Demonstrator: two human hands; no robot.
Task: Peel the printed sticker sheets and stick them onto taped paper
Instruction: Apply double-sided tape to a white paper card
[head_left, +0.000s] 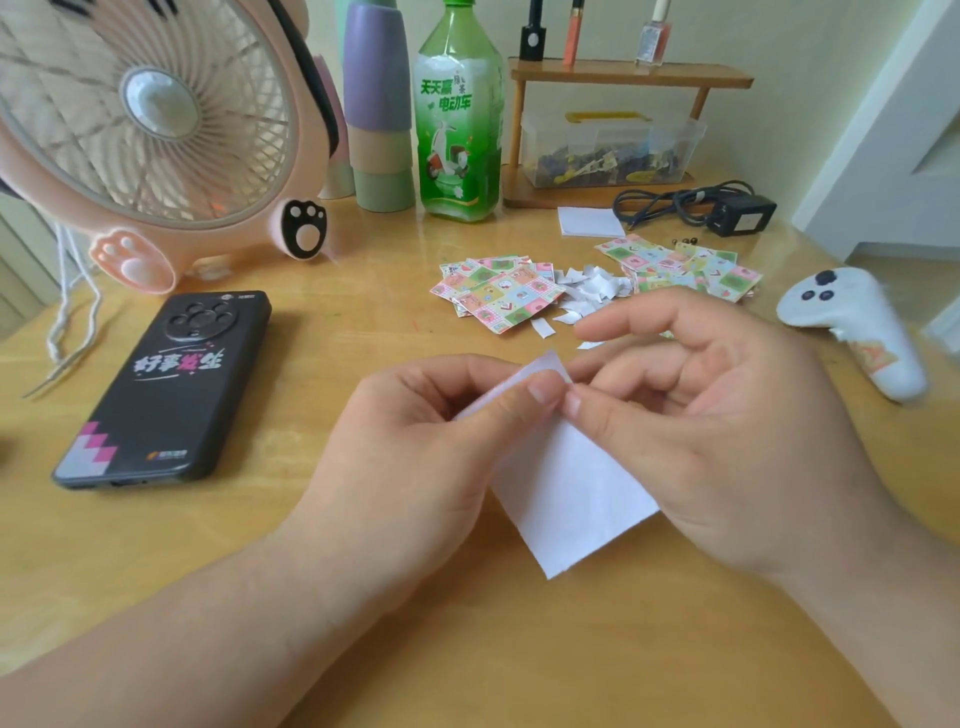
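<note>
Above the wooden table (260, 545), both hands hold a white sheet (566, 499) with its blank side toward the camera. My left hand (415, 447) pinches the sheet's upper corner between thumb and fingers. My right hand (717, 431) pinches the same corner with thumb and forefinger, its other fingers loosely spread. Two piles of printed sticker sheets lie farther back: one pile (498, 299) at centre, another pile (685, 267) to its right. White paper scraps (587, 288) are scattered between them. A small white paper pad (589, 222) lies behind the piles.
A black phone (166, 389) lies face down at left, below a pink desk fan (140, 130). A green bottle (460, 119), stacked cups (376, 104), a wooden shelf (623, 78) over a clear box, a black adapter (737, 213) and a white controller (857, 327) ring the work area.
</note>
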